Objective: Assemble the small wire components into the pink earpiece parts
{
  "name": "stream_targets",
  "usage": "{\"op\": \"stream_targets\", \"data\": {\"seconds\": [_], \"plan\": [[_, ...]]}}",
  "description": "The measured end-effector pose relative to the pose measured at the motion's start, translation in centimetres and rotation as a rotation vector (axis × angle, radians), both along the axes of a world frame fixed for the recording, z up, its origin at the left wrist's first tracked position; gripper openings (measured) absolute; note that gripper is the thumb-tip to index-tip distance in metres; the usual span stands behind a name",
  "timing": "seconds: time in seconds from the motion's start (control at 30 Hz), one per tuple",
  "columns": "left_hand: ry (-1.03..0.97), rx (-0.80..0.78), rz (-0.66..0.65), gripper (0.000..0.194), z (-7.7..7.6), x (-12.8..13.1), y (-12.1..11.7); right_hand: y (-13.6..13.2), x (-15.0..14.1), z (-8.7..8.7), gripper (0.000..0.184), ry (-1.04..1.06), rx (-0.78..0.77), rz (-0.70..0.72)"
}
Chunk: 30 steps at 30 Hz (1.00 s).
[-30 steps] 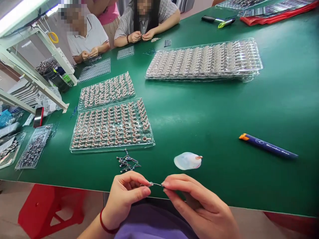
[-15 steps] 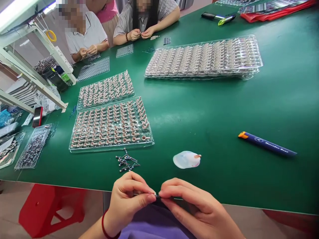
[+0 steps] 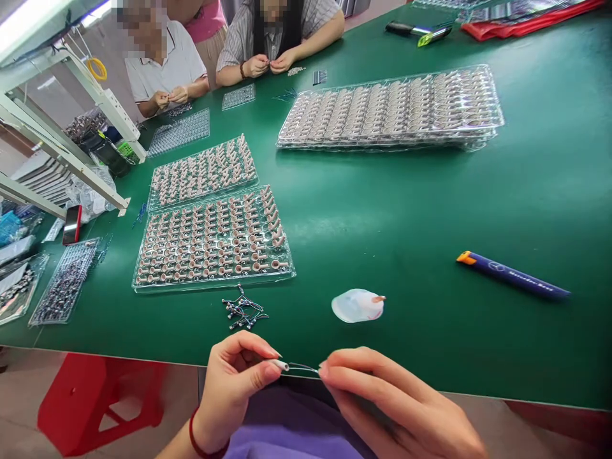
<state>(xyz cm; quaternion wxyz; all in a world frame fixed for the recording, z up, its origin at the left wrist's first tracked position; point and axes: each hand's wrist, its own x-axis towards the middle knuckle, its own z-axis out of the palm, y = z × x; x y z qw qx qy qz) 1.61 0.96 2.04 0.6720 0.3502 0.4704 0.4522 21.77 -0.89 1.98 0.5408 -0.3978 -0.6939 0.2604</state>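
Between the thumb and fingertips of my left hand [image 3: 241,376] is a small pale plastic tube [image 3: 281,365], its round open end facing right. Thin dark wires [image 3: 304,368] run from that end across a short gap to my right hand [image 3: 387,392], whose thumb and forefinger pinch them. Both hands are at the table's near edge, over my lap. Just beyond them lies a small pile of wired parts [image 3: 245,309]. A whitish, irregular flat patch [image 3: 351,306] with a small orange-brown piece on it is in front of my right hand.
Clear trays of pale pink parts stand left of centre, the nearer tray [image 3: 215,285] below another. A tray stack [image 3: 382,145] sits farther back. A dark blue tool with an orange end [image 3: 516,276] lies right. Two people work across the green table; a red stool [image 3: 71,401] stands lower left.
My hands have drawn apart, the right moving rightward. The pale tube's end and a stretch of wire now show between them.
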Motion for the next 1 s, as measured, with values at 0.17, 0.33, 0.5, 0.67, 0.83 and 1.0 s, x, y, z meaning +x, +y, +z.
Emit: {"op": "stream_targets", "data": {"seconds": [0.17, 0.33, 0.5, 0.67, 0.83, 1.0], "plan": [[-0.070, -0.025, 0.023, 0.018, -0.05, 0.20, 0.09, -0.06, -0.13, -0.14, 0.032, 0.002, 0.049, 0.014], [-0.067, -0.041, 0.025, 0.022, 0.02, 0.25, 0.14, 0.15, -0.24, -0.04, 0.033, -0.014, 0.038, 0.023], [-0.076, -0.047, 0.023, 0.022, 0.13, 0.28, 0.21, 0.04, -0.27, -0.29, 0.031, -0.017, 0.046, 0.006], [-0.044, 0.009, 0.022, 0.020, 0.09, 0.22, 0.08, -0.08, -0.34, -0.46, 0.031, -0.038, 0.042, -0.008], [0.039, 0.092, 0.014, 0.016, -0.09, -0.04, -0.10, -0.09, -0.39, -0.68, 0.033, -0.050, 0.079, -0.018], [0.129, 0.163, 0.024, 0.015, -0.08, -0.14, -0.29, -0.45, -0.38, -0.46, 0.037, -0.068, 0.077, -0.013]]}}
